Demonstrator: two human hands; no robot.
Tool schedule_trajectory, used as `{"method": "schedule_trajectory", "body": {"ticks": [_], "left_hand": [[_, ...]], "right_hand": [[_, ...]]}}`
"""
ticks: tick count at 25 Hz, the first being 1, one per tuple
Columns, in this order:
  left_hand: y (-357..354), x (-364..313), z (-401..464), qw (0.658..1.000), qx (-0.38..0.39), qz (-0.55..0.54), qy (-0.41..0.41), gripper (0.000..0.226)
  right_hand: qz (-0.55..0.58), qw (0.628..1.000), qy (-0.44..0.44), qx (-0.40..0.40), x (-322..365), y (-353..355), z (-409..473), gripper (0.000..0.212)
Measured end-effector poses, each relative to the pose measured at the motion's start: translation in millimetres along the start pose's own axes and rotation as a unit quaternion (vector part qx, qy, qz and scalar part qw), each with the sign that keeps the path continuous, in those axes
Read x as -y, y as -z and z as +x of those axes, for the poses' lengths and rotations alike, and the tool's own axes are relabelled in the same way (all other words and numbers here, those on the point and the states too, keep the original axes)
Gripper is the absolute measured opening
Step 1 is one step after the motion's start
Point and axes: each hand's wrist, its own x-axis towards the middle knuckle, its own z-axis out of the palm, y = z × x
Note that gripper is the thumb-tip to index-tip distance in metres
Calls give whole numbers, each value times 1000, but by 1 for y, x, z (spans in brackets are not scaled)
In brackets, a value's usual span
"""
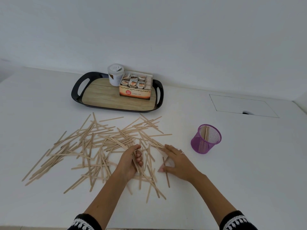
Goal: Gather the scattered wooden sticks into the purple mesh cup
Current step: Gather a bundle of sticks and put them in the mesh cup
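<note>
1. White worktop (pixel 232 163) against a plain white wall is carrying everything.
2. Left hand (pixel 131 161) is curling its fingers (pixel 139 158) round a small bundle of wooden sticks (pixel 99 143).
3. Right hand (pixel 178 161) is lying flat, fingers spread, pressing on stray sticks beside it.
4. Most sticks are still lying scattered left of the hands; a few are standing in the purple mesh cup (pixel 206 139), well to the right.
5. Advice: be squaring the bundle ends against the worktop before lifting, so nothing is snagging on the mesh rim.
6. Tray (pixel 78 90) with tea box (pixel 135 92) is sitting behind.
</note>
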Motion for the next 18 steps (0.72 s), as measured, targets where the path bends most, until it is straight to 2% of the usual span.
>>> {"method": "schedule_trajectory", "body": {"ticks": [2,5,7,9,15,18], "left_hand": [[0,1,0,1000,0,0,-3,14],[1,1,0,1000,-2,1,-3,13],[1,1,1,1000,-2,2,-4,13],[2,1,1,1000,-3,2,-6,13],[2,3,2,1000,-5,4,-11,13],[2,3,2,1000,-4,3,-14,13]], "right_hand": [[-10,1000,6,1,-1,-2,-2,82],[14,995,-8,-103,4,-9,1,56],[-8,984,-19,-177,8,-14,1,38],[-44,976,-17,-211,13,-17,0,30],[-132,970,-28,-200,20,-12,5,35],[-143,972,-58,-175,26,-7,10,27]]}}
